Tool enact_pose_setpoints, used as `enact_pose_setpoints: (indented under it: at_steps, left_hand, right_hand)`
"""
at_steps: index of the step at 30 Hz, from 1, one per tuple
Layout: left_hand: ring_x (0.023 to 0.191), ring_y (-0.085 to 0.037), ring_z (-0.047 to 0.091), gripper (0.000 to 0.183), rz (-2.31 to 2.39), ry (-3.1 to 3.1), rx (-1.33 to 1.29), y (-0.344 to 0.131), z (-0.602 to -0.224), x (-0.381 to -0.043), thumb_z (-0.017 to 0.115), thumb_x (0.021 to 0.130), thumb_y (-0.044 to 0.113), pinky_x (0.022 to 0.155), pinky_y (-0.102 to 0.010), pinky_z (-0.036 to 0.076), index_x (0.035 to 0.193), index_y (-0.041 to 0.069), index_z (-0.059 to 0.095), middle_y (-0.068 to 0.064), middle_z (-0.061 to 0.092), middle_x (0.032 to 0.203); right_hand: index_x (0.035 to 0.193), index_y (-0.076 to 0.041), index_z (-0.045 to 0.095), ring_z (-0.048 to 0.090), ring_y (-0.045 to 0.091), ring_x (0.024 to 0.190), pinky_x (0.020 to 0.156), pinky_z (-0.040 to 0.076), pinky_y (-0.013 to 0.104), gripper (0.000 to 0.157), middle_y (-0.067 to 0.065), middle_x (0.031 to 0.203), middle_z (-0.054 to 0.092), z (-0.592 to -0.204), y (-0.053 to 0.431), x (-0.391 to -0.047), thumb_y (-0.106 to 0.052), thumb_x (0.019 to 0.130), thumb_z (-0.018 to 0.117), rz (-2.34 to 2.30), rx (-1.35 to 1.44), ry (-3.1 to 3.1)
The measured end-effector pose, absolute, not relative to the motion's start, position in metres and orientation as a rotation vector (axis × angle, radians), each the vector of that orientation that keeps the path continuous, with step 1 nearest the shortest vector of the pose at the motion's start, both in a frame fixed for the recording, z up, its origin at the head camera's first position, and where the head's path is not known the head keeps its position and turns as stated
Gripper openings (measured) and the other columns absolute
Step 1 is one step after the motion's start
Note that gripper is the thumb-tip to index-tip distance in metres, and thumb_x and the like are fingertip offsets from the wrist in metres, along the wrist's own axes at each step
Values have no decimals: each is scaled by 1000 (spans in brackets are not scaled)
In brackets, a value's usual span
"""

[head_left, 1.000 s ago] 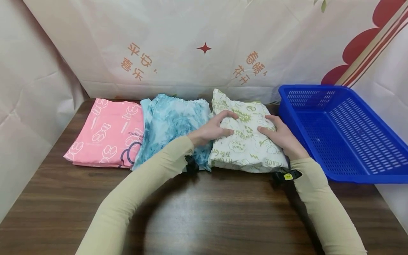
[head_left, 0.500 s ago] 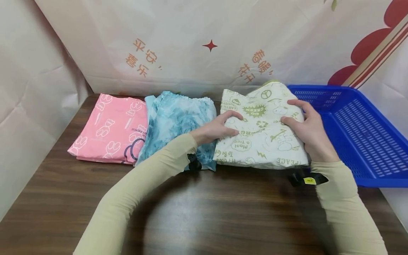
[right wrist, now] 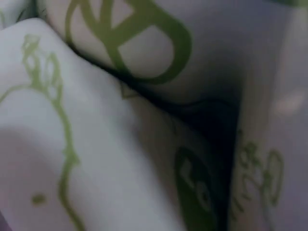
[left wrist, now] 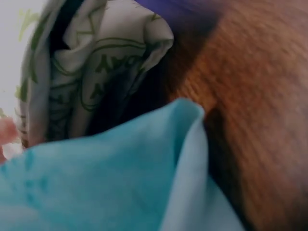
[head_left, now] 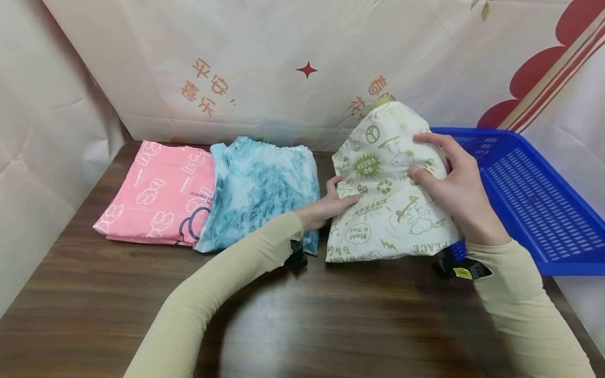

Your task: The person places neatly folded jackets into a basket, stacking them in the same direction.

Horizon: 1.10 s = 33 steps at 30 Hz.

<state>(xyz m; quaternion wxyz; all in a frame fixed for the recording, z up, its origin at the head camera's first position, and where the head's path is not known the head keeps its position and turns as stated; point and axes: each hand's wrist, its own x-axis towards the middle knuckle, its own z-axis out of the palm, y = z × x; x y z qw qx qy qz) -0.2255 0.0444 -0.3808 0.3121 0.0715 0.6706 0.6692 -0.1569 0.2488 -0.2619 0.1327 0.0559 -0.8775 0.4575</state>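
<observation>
Both hands hold a folded white cloth (head_left: 392, 210) with green printed words and drawings, tilted so its far end stands higher. My left hand (head_left: 326, 206) grips its left edge, the thumb on the printed face. At the right edge my right hand (head_left: 460, 194) holds it, with thumb and forefinger on the face and the other fingers hidden. Close-up folds of the white cloth (left wrist: 113, 53) show in the left wrist view, behind a corner of the blue marbled cloth (left wrist: 110, 178). Printed folds of the white cloth (right wrist: 106, 159) fill the right wrist view.
To the left on the brown wooden table (head_left: 283, 320) lie the folded blue marbled cloth (head_left: 264, 184) and a folded pink cloth (head_left: 165, 194) with white outlines. A blue perforated plastic basket (head_left: 534, 205) stands at the right. A pale printed curtain (head_left: 264, 42) hangs behind.
The white cloth has gone from lying flat to raised and tilted, its far end up. The right hand moved right and up with its edge; the left hand shifted slightly at its left edge.
</observation>
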Motion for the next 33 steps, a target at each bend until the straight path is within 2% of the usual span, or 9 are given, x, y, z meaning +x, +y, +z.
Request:
enact_pose_setpoints:
  at_steps: [6, 11, 14, 17, 19, 22, 26, 30, 33]
  left_hand:
    - [132, -32, 37, 77, 1843, 1633, 319, 39, -378, -228, 49, 101, 38, 105, -43, 33, 148, 51, -10, -9, 10, 156]
    - [92, -31, 65, 66, 1876, 1365, 365, 31, -375, -228, 37, 103, 45, 87, -41, 49, 139, 64, -14, -16, 28, 150]
    - [92, -27, 65, 65, 1851, 1301, 361, 27, -374, -227, 35, 102, 50, 86, -41, 49, 139, 64, -16, -15, 22, 154]
    - [109, -30, 59, 72, 1801, 1281, 322, 26, -375, -224, 35, 100, 55, 95, -42, 45, 140, 58, -24, -13, 15, 157]
    - [115, -29, 56, 75, 1775, 1252, 316, 26, -376, -222, 34, 98, 59, 99, -41, 42, 145, 48, -23, -12, 24, 154]
    - [110, -24, 60, 77, 1762, 1153, 377, 30, -377, -219, 29, 96, 65, 98, -41, 43, 156, 26, 3, -13, 44, 141]
    - [93, -20, 66, 77, 1781, 1019, 459, 35, -377, -217, 25, 94, 70, 85, -37, 51, 137, 10, 45, -10, 63, 113]
    - [86, -17, 67, 72, 1807, 995, 448, 36, -376, -213, 24, 96, 66, 76, -30, 53, 133, 8, 45, -5, 65, 100]
    - [83, -16, 66, 59, 1926, 1026, 388, 36, -374, -213, 32, 101, 52, 74, -29, 53, 148, 17, 21, -6, 62, 103]
  right_hand:
    - [132, -19, 59, 66, 15, 69, 50, 53, 25, 50, 14, 103, 58, -244, 239, -154, -1, 87, 69, 1613, 277, -2310]
    - [128, -12, 61, 66, 16, 70, 51, 53, 24, 49, 16, 107, 59, -238, 238, -154, 4, 83, 71, 1843, 356, -2119]
    - [128, -11, 61, 67, 16, 71, 52, 53, 25, 48, 16, 108, 60, -238, 240, -154, 5, 84, 71, 1906, 365, -2071]
    - [129, -9, 60, 69, 17, 73, 54, 53, 28, 48, 17, 109, 60, -238, 243, -154, 6, 84, 69, 1986, 372, -1999]
    - [129, -8, 59, 69, 19, 76, 56, 53, 30, 47, 18, 110, 60, -238, 244, -153, 7, 85, 68, 2035, 389, -1951]
    - [129, -6, 58, 70, 22, 79, 58, 53, 32, 48, 20, 112, 59, -236, 243, -153, 9, 85, 67, 2070, 430, -1900]
    - [128, -4, 57, 69, 25, 80, 60, 53, 33, 48, 22, 111, 59, -233, 241, -151, 11, 84, 65, 2084, 473, -1846]
    - [129, -3, 56, 69, 26, 82, 61, 53, 34, 48, 22, 111, 59, -232, 243, -149, 13, 85, 63, 2130, 480, -1792]
    - [130, -4, 56, 69, 25, 84, 62, 52, 33, 47, 21, 113, 58, -233, 246, -148, 12, 86, 63, 2139, 451, -1786]
